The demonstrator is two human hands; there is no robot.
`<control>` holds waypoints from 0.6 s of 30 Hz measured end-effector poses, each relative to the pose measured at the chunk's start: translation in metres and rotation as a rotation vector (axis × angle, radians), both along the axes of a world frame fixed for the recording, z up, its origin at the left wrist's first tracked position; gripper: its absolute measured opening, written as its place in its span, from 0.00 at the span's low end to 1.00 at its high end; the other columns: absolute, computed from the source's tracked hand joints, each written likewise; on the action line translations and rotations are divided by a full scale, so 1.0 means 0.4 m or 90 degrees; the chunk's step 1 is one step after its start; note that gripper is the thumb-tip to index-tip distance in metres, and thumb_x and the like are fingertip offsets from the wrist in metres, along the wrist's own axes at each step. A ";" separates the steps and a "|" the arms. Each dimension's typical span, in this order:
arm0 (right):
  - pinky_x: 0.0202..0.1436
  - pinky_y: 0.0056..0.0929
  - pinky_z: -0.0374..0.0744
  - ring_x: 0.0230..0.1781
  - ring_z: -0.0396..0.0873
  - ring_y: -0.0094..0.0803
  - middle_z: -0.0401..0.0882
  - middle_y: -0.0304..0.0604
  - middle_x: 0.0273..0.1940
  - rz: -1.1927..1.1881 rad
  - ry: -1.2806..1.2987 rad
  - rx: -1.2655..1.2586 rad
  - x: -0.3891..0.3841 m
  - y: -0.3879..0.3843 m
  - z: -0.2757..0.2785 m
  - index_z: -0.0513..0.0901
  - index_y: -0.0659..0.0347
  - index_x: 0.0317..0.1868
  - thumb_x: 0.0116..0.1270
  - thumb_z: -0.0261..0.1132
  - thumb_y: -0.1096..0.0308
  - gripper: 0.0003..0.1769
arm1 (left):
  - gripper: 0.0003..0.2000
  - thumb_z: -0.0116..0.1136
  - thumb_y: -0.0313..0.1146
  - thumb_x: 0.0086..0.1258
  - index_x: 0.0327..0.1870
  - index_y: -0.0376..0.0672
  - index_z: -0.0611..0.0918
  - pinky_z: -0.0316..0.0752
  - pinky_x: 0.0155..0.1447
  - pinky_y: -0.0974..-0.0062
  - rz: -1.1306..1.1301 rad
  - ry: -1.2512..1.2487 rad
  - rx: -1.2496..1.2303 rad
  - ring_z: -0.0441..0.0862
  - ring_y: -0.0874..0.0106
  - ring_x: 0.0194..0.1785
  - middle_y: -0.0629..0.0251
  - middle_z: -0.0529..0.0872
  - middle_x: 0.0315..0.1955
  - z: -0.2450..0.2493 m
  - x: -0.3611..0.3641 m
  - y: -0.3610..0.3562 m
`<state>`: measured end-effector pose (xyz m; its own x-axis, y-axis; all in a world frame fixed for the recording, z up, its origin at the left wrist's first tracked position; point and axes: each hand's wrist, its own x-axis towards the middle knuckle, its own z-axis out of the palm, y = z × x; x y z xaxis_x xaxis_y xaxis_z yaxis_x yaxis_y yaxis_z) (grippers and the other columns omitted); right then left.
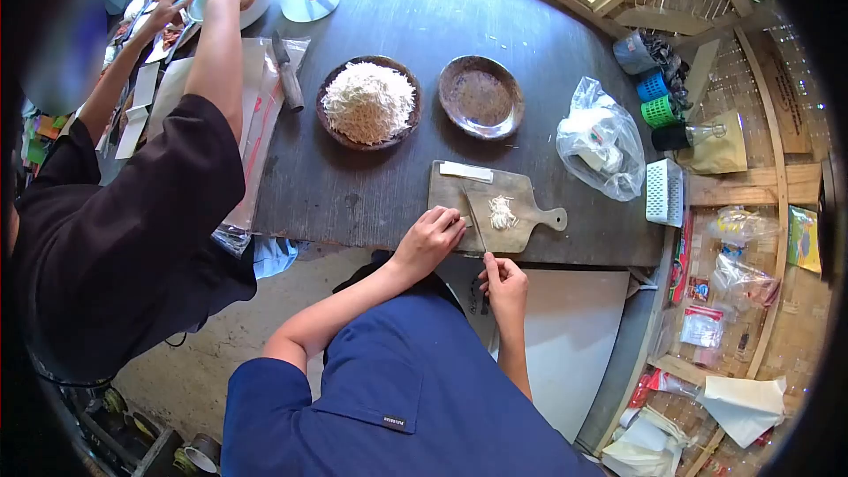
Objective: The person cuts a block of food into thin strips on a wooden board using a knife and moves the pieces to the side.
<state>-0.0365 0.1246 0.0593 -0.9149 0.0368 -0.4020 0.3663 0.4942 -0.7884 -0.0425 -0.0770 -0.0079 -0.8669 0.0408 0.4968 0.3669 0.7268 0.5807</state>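
A wooden cutting board [521, 190] with a handle lies near the table's front edge. My right hand [506, 290] is closed around the handle end of a knife [475, 216], its blade reaching across the board. Left of the blade, my left hand [429, 240] has its fingers curled down on the board over a pale piece that they mostly cover. Flat white strips [465, 172] lie along the board's far edge. A small heap of thin white shreds [502, 213] sits right of the blade.
Behind the board stand a bowl heaped with white shreds [369, 103] and a brown bowl [481, 97]. A plastic bag [602, 141] with white contents lies to the right. At left, a co-worker in black [132, 221] reaches into a pale basin [256, 4]. Another knife [287, 75] lies nearby.
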 end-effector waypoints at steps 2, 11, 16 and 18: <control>0.26 0.21 0.72 0.22 0.78 0.17 0.87 0.37 0.28 -0.004 0.017 -0.005 0.002 0.013 -0.040 0.89 0.67 0.42 0.83 0.72 0.54 0.21 | 0.10 0.70 0.29 0.73 0.50 0.37 0.88 0.83 0.61 0.64 -0.027 -0.012 -0.026 0.84 0.63 0.54 0.62 0.84 0.50 0.001 -0.009 -0.012; 0.40 0.25 0.78 0.32 0.80 0.18 0.87 0.37 0.30 0.000 0.032 0.007 0.027 0.034 -0.034 0.89 0.68 0.41 0.81 0.74 0.57 0.19 | 0.10 0.70 0.27 0.69 0.49 0.37 0.86 0.83 0.61 0.64 -0.049 0.005 -0.036 0.84 0.62 0.53 0.61 0.83 0.49 0.015 -0.021 -0.015; 0.39 0.25 0.77 0.32 0.79 0.19 0.86 0.37 0.29 0.008 0.006 0.005 0.037 0.039 -0.016 0.88 0.69 0.39 0.81 0.75 0.57 0.20 | 0.11 0.70 0.26 0.68 0.49 0.37 0.85 0.83 0.62 0.64 -0.051 -0.015 -0.057 0.84 0.62 0.53 0.60 0.82 0.50 0.011 -0.013 -0.011; 0.39 0.26 0.76 0.32 0.79 0.19 0.85 0.37 0.29 0.013 0.023 0.001 0.026 0.032 -0.018 0.87 0.69 0.39 0.81 0.75 0.57 0.20 | 0.11 0.70 0.26 0.67 0.49 0.37 0.85 0.83 0.62 0.64 -0.052 -0.014 -0.083 0.84 0.62 0.54 0.60 0.82 0.50 0.014 -0.026 -0.017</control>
<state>-0.0263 0.1375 0.0523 -0.9294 0.0186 -0.3687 0.3275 0.5023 -0.8003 -0.0530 -0.0838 -0.0024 -0.8689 0.1751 0.4630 0.4162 0.7648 0.4918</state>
